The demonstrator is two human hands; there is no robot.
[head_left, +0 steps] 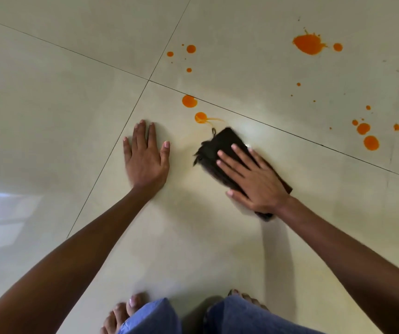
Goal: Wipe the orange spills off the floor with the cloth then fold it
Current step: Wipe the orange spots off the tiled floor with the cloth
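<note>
A dark brown cloth (220, 147) lies flat on the pale tiled floor (49, 116), pressed down by my right hand (253, 179) with fingers spread on top of it. My left hand (145, 157) rests flat on the floor to the left, holding nothing. Just beyond the cloth sits a smeared orange spot (201, 117) with a thin streak, and another orange drop (189, 101) on the tile joint. A large orange splash (309, 44) is far right at the back. More orange drops (371, 142) lie at the right, and small orange dots (191, 48) at the back middle.
My bare feet (123, 312) and blue trouser legs (237, 317) are at the bottom edge. Dark tile joints (111, 145) cross the floor. A window reflection (3, 213) shines on the tile at the left.
</note>
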